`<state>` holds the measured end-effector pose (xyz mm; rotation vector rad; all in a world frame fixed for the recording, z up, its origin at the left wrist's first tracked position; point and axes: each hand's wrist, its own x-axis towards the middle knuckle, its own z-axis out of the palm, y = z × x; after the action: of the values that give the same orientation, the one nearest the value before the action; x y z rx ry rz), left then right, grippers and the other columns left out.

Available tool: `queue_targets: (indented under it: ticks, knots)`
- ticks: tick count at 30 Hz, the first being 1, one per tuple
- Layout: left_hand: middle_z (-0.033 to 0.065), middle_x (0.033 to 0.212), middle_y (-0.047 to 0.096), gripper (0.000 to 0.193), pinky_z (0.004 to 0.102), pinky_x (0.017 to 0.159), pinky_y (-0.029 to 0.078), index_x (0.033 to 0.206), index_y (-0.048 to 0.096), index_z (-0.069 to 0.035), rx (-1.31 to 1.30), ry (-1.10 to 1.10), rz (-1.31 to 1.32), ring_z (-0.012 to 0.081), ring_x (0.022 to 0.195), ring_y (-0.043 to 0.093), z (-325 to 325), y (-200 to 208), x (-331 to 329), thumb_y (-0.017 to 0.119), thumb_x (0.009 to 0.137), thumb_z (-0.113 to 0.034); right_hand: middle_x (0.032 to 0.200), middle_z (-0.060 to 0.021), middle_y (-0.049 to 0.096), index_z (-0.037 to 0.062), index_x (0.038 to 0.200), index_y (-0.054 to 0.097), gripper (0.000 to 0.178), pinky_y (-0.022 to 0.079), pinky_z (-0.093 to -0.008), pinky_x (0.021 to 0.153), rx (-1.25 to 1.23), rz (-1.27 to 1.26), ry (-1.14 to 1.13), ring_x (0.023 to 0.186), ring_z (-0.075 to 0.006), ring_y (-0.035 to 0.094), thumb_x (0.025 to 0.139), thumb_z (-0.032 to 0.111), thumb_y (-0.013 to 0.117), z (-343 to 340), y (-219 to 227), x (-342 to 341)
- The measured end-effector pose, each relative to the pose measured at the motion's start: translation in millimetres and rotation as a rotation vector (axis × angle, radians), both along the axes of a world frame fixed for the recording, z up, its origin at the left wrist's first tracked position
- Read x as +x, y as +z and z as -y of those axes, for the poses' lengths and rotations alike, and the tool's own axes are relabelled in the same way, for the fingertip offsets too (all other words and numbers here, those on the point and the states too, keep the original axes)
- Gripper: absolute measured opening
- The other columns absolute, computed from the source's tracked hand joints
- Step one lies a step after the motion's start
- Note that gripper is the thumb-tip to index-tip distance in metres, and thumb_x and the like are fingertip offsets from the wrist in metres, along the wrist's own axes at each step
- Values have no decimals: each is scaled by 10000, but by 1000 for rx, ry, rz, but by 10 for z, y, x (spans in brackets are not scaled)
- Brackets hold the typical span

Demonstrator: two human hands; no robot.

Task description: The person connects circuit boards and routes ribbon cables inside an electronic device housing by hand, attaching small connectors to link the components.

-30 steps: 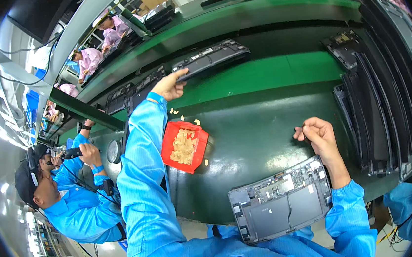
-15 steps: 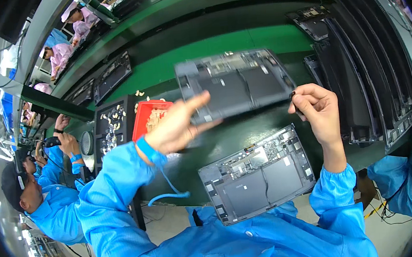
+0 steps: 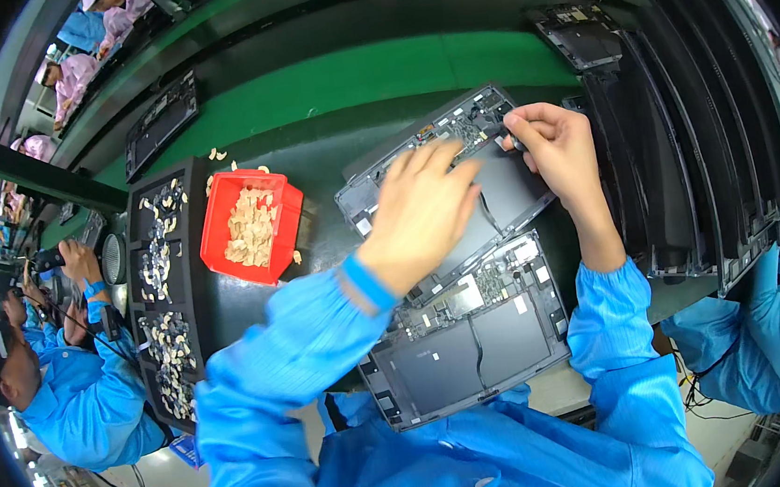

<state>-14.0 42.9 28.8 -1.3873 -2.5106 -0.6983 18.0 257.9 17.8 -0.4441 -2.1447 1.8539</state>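
Two dark laptop bases with bare circuit boards and black batteries lie on the bench. The far laptop base (image 3: 521,189) is tilted and overlaps the top edge of the near laptop base (image 3: 448,360). Over the far one's board and battery is my left hand (image 3: 420,212), its fingers stretched out and slightly blurred; nothing shows in it. At that base's right corner my right hand (image 3: 557,147) pinches a small dark piece (image 3: 514,142), mostly hidden by the fingertips. Whether the piece touches the base I cannot tell.
A red bin (image 3: 290,217) holds pale small pieces, with some scattered around it. Left of it stands a black compartment tray (image 3: 197,290) of small black and pale parts. Dark laptop parts (image 3: 679,122) stand in a row at right. A co-worker (image 3: 76,396) sits at left.
The far laptop base, earlier raised and gripped at its left side by my left hand, is now lower against the near one. My left hand has let go and moved right over it.
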Motion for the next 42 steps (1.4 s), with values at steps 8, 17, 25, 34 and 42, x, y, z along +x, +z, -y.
queue_targets:
  ticks: [8,17,25,34,42]
  knots:
    - [138,1362,602,355,467,1076,439,1279,684,-114,144,-189,18,343,1280,522,-225,-419,-829,692,934,-201,764,-107,753,-90,1019,710,224,477,-210,552,63,-47,-34,637,-86,675,938,118,734,-49,-40,-252]
    - [163,1283,636,290,423,992,513,1151,722,-75,197,-208,77,351,1170,577,-151,-347,-852,742,878,-171,723,-89,737,-65,982,713,199,436,-238,430,64,70,-49,498,-82,606,939,129,715,132,-28,-322]
    - [149,1165,682,293,399,907,550,1067,776,-41,294,-177,129,312,1079,620,-126,-401,-930,812,819,-193,713,-87,742,-64,980,720,206,461,-248,439,193,131,2,527,-99,654,943,137,698,184,-60,-337]
    - [148,1134,696,297,393,891,554,1047,790,-29,308,-172,96,306,1053,630,-142,-418,-925,822,804,-198,707,-98,741,-79,977,718,219,475,-254,481,254,135,25,525,-108,653,941,136,695,203,-55,-340]
    - [151,1135,700,303,394,893,555,1042,794,-28,306,-170,90,310,1051,634,-146,-430,-934,824,797,-203,707,-98,740,-85,974,718,222,476,-252,495,262,150,29,528,-110,650,951,133,684,210,-26,-344]
